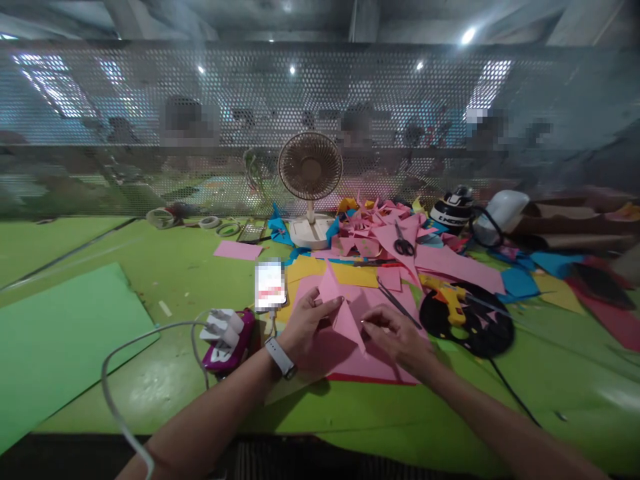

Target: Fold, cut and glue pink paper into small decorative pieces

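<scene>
Pink paper (349, 325), slender, pointed at both ends, apparently creased lengthwise

In front of me is a big green table (575, 387), and it has shiny spots where light bounces off. Behind it stands a tall gray screen (385, 87) full of tiny holes. I can peek through it at bright windows (43, 75) on the left. Up high, the ceiling (250, 20) is gray and dim, with a small white lamp (469, 35) glowing.
</scene>
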`<action>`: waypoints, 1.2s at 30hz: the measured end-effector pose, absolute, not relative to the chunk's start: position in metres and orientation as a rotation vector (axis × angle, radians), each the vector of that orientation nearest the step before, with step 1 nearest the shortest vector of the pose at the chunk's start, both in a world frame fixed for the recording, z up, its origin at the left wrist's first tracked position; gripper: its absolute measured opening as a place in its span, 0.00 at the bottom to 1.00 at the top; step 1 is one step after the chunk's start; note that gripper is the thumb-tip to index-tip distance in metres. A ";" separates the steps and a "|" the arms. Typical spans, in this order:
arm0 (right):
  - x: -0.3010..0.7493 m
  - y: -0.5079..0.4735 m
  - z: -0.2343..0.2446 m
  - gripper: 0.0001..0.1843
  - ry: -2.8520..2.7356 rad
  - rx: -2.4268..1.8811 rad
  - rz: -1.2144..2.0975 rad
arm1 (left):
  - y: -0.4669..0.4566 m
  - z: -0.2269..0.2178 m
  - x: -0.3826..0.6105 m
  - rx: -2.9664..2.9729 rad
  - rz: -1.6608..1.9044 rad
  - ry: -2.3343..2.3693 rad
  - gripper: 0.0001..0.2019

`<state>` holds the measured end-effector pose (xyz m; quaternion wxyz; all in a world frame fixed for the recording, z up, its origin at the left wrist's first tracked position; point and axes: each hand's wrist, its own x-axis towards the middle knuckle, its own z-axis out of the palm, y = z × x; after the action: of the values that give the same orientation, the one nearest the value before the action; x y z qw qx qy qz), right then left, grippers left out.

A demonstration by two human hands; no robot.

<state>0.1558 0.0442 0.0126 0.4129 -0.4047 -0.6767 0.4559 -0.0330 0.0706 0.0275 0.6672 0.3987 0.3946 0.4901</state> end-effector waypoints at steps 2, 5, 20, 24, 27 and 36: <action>0.159 0.045 0.016 0.11 -1.795 -0.943 0.920 | 0.071 0.031 -0.036 0.890 1.084 0.879 0.18; 0.160 0.046 0.018 0.18 -1.979 -0.812 0.886 | 0.071 0.031 -0.037 0.903 1.061 0.861 0.17; 0.157 0.049 0.007 0.08 -1.891 -0.726 1.054 | 0.066 0.025 -0.028 0.981 1.078 0.846 0.18; 0.154 0.051 0.005 0.10 -1.775 -0.791 1.136 | 0.064 0.022 -0.025 0.975 1.149 0.873 0.21; 0.152 0.052 0.008 0.12 -1.740 -0.821 1.219 | 0.063 0.020 -0.023 0.970 1.169 0.927 0.22; 0.151 0.052 -0.003 0.14 -1.517 -0.997 1.342 | 0.059 0.019 -0.019 0.908 1.207 0.937 0.22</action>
<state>0.1507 0.0521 -0.0028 0.4277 -0.3992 -0.6075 0.5372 -0.0191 0.0595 0.0186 0.6306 0.3964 0.4092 0.5270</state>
